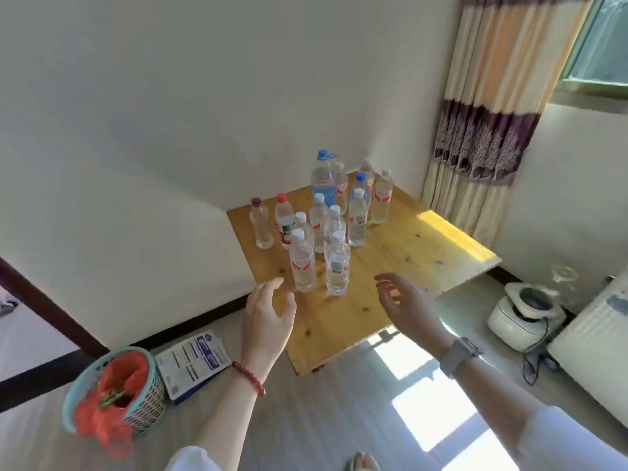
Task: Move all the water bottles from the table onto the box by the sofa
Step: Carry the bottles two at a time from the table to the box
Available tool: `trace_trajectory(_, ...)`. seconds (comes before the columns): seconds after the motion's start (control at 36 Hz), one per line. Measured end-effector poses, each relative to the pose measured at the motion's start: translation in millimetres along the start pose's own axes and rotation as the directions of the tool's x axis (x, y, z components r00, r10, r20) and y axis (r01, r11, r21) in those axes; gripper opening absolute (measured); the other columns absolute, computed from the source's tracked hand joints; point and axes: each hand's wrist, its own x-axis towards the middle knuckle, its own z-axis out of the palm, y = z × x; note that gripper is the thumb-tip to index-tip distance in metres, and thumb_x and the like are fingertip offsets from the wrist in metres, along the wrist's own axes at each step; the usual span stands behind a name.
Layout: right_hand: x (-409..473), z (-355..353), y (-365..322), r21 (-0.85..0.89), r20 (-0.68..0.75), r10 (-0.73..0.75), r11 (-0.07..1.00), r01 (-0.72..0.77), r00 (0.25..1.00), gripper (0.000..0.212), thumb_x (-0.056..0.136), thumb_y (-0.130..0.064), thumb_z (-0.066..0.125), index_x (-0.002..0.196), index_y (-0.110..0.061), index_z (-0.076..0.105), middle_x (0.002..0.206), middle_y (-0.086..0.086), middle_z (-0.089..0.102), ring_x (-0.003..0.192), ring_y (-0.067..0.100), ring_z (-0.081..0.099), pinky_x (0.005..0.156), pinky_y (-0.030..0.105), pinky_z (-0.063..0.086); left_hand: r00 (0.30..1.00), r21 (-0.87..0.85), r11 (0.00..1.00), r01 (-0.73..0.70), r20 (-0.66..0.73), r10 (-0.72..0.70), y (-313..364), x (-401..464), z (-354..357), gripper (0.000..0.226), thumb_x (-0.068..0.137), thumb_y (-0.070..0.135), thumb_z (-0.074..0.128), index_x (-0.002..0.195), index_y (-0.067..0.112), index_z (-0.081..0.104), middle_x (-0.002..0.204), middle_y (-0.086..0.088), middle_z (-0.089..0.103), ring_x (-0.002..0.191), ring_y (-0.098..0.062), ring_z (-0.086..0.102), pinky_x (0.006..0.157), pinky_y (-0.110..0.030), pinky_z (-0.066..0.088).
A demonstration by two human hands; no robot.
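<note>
Both hands are out over the near edge of the table (390,321), and nothing is in either one. The left hand (268,317) has its fingers spread and loosely curved, the grip wide and empty, just short of the nearest bottle on that side, the white-capped front left bottle (301,263). The right hand (407,307) mirrors it, fingers apart and holding nothing, near the front right bottle (337,265) but apart from it.

And the score so far? From what shows, nothing is moved yet. The whole cluster of water bottles stands upright on the table: the two front ones nearest the hands, behind them a red-capped bottle (284,220) and a dark-capped bottle (261,224) toward the table's left edge, and at the back, by the wall, a tall blue-capped bottle (323,180) with several more white-capped ones packed around it (a dozen or so in all, hard to count exactly where they overlap).

The box by the sofa is nowhere in view, nor the sofa, so I can't say whether anything sits on it. My read: this is the very start, a two-handed reach for the front pair, with every visible bottle left to carry.
</note>
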Motion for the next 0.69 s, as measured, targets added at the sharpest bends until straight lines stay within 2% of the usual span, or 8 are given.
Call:
trace_trajectory(0.08, 31, 27, 34, 0.065, 0.026, 0.07, 0.995, -0.072, 0.997, 0.028, 0.089, -0.022, 0.051, 0.117, -0.014, 0.055, 0.102, 0.001, 0.064, 0.097, 0.015, 0.06, 0.086, 0.04, 0.051, 0.996, -0.024, 0.995, 0.094, 0.003, -0.093, -24, 24, 34, 0.035, 0.088, 0.026, 0.055, 0.121, 0.013, 0.053, 0.118, -0.007, 0.058, 0.109, -0.019, 0.054, 0.084, -0.025, 0.041)
trace_trajectory(0.17, 66, 57, 64, 0.078, 0.092, 0.153, 0.984, -0.161, 0.984, 0.038, 0.088, -0.025, 0.054, 0.124, -0.013, 0.049, 0.112, 0.004, 0.061, 0.099, 0.016, 0.058, 0.087, 0.04, 0.051, 0.977, -0.016, 0.98, 0.199, 0.076, -0.197, -46, 52, 65, 0.041, 0.088, 0.027, 0.056, 0.126, 0.014, 0.048, 0.123, -0.007, 0.056, 0.112, -0.018, 0.052, 0.083, -0.027, 0.042)
trace_trajectory(0.33, 133, 109, 112, 0.036, 0.195, 0.228, 0.97, -0.239, 0.954, 0.073, 0.084, -0.037, 0.06, 0.141, -0.01, 0.024, 0.135, 0.011, 0.043, 0.12, 0.023, 0.047, 0.095, 0.033, 0.041, 0.915, -0.006, 0.935, 0.354, 0.21, -0.345, -89, 108, 116, 0.064, 0.086, 0.033, 0.059, 0.14, 0.016, 0.028, 0.142, -0.011, 0.039, 0.129, -0.025, 0.039, 0.1, -0.041, 0.041)
trace_trajectory(0.47, 165, 142, 134, 0.089, 0.273, 0.284, 0.944, -0.318, 0.919, 0.089, 0.081, -0.037, 0.065, 0.145, -0.012, 0.009, 0.146, 0.011, 0.027, 0.131, 0.026, 0.035, 0.103, 0.032, 0.032, 0.855, 0.035, 0.897, 0.442, 0.286, -0.432, -121, 136, 144, 0.077, 0.084, 0.042, 0.058, 0.144, 0.022, 0.014, 0.152, -0.009, 0.022, 0.138, -0.025, 0.024, 0.107, -0.04, 0.03)
trace_trajectory(0.53, 172, 152, 139, 0.102, 0.292, 0.292, 0.937, -0.333, 0.911, 0.093, 0.079, -0.036, 0.067, 0.145, -0.012, 0.006, 0.148, 0.01, 0.023, 0.133, 0.025, 0.031, 0.104, 0.029, 0.028, 0.833, 0.031, 0.885, 0.465, 0.322, -0.45, -131, 145, 155, 0.083, 0.082, 0.044, 0.06, 0.145, 0.024, 0.01, 0.154, -0.006, 0.016, 0.141, -0.023, 0.017, 0.109, -0.04, 0.026)
trace_trajectory(0.58, 178, 159, 143, 0.114, 0.315, 0.297, 0.931, -0.347, 0.901, 0.094, 0.079, -0.035, 0.068, 0.145, -0.013, 0.005, 0.151, 0.009, 0.018, 0.137, 0.024, 0.025, 0.11, 0.033, 0.025, 0.812, -0.011, 0.869, 0.495, 0.362, -0.458, -139, 155, 163, 0.09, 0.079, 0.042, 0.064, 0.146, 0.026, 0.006, 0.155, -0.003, 0.012, 0.142, -0.022, 0.013, 0.11, -0.041, 0.021)
trace_trajectory(0.64, 183, 165, 146, 0.151, 0.328, 0.302, 0.919, -0.365, 0.895, 0.091, 0.079, -0.032, 0.069, 0.145, -0.014, 0.009, 0.15, 0.007, 0.02, 0.137, 0.021, 0.025, 0.113, 0.034, 0.025, 0.81, -0.083, 0.862, 0.499, 0.397, -0.431, -147, 167, 169, 0.097, 0.075, 0.041, 0.069, 0.146, 0.029, 0.004, 0.156, 0.001, 0.012, 0.142, -0.018, 0.011, 0.111, -0.042, 0.018)
trace_trajectory(0.69, 187, 169, 147, 0.2, 0.329, 0.303, 0.903, -0.38, 0.894, 0.084, 0.079, -0.03, 0.069, 0.142, -0.018, 0.015, 0.147, 0.003, 0.027, 0.134, 0.017, 0.028, 0.108, 0.03, 0.027, 0.811, -0.142, 0.856, 0.498, 0.427, -0.401, -153, 181, 173, 0.099, 0.072, 0.041, 0.071, 0.146, 0.03, 0.006, 0.154, 0.005, 0.017, 0.14, -0.014, 0.015, 0.111, -0.041, 0.02)
